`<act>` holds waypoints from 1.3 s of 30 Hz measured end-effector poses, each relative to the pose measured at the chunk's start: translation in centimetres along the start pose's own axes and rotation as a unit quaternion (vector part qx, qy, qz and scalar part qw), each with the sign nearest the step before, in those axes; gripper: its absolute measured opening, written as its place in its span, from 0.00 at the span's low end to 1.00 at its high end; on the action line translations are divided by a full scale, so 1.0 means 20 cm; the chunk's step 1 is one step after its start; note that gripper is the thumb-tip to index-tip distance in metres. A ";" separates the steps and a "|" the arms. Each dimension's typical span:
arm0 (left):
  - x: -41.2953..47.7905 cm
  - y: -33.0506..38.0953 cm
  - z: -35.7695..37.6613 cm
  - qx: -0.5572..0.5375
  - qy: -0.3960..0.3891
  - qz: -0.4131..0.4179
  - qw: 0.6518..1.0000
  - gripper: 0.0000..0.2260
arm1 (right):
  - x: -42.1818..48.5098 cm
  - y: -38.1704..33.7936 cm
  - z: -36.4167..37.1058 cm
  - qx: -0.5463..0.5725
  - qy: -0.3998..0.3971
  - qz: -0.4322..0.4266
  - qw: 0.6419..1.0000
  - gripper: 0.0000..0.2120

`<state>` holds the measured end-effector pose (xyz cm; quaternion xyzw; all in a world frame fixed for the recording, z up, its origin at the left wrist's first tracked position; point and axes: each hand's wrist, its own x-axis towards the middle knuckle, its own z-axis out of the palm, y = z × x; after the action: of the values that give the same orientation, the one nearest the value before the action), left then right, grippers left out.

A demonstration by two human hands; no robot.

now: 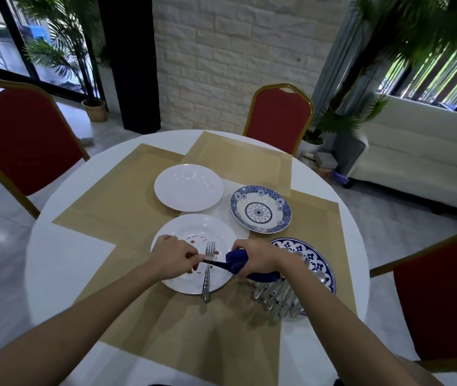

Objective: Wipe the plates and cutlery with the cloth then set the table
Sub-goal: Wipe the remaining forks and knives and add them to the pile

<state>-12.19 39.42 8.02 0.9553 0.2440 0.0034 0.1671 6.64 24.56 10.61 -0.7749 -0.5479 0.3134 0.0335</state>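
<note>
Early going: left hand (175, 256) pinches a thin steel utensil (214, 263) over the red-stained white plate (221, 232), right hand (258, 257) grips the dark-blue cloth (235, 261) around it, a silver cutlery heap (277, 296) alongside apparently unwiped.

Table (54, 260): is covered by placemats (127, 207).
Near plate (223, 235): is placed in front; a fork (206, 280) is laid on it.
Far plate (188, 188): is placed behind it.
Side plate (260, 208): is placed right of the far plate.
Right plate (320, 263): is placed right of the near plate, under a cutlery pile (274, 295).
Utensil (213, 262): is held above the near plate between left hand (173, 256) and right hand (258, 259) with cloth (234, 261).
</note>
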 end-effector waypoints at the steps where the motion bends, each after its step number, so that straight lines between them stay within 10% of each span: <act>1: 0.01 -0.01 -0.01 0.028 0.020 0.011 0.999 0.16 | 0.00 0.00 0.01 0.019 -0.003 0.004 1.000 0.26; 5: 0.04 -0.05 0.01 0.075 0.215 -0.005 0.974 0.16 | -0.01 -0.02 0.04 0.200 0.018 0.026 0.979 0.20; 9: -0.03 0.14 0.02 -0.136 0.357 -0.178 0.907 0.19 | 0.00 -0.05 0.09 0.335 0.066 0.054 0.938 0.18; 13: -0.06 0.29 0.09 -0.431 0.177 -0.236 0.853 0.12 | 0.02 -0.11 0.13 0.398 0.094 0.068 0.910 0.19; 17: -0.03 0.30 0.08 -0.441 0.168 -0.235 0.850 0.09 | 0.04 -0.15 0.16 0.405 0.092 0.072 0.907 0.21; 24: 0.02 0.20 0.02 -0.396 0.169 -0.268 0.862 0.10 | 0.06 -0.10 0.17 0.562 0.168 0.156 0.795 0.21; 29: 0.00 0.19 0.03 -0.390 0.103 -0.230 0.886 0.08 | 0.04 -0.13 0.05 0.563 0.277 0.062 0.776 0.15; 34: 0.00 0.29 0.04 -0.350 0.066 -0.141 0.924 0.10 | 0.07 -0.18 0.01 0.265 0.290 -0.045 0.919 0.21; 39: -0.03 0.27 0.05 -0.313 0.057 -0.095 0.943 0.09 | 0.08 -0.16 -0.07 0.254 0.397 0.036 0.882 0.21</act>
<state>-10.17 34.39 8.75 0.8256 0.3293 0.1182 0.4427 4.97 27.58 12.28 -0.8189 -0.3620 0.1091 0.4319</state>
